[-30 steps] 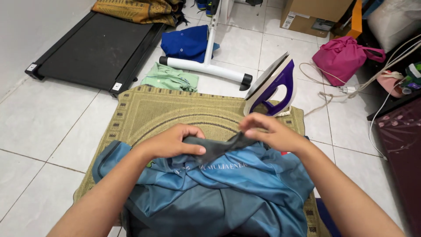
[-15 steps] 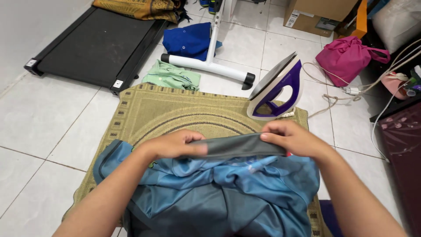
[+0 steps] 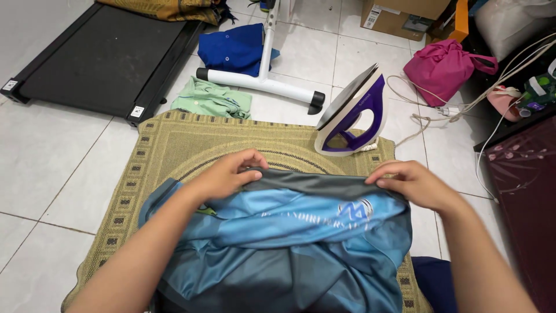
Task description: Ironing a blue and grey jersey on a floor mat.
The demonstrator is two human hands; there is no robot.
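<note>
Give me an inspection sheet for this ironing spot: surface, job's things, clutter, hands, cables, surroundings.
Surface: woven olive mat on white floor tiles.
Job's things: blue jersey bunched on the mat, its grey hem stretched flat; purple and white iron standing on its heel at the mat's far edge.
Clutter: green garment, blue garment, pink bag, cardboard box.
Hands: left hand and right hand each pinch one end of the hem.
Cables: pale cords loop over the tiles right of the iron.
Surroundings: black treadmill deck, white tubular frame, dark cabinet.
</note>
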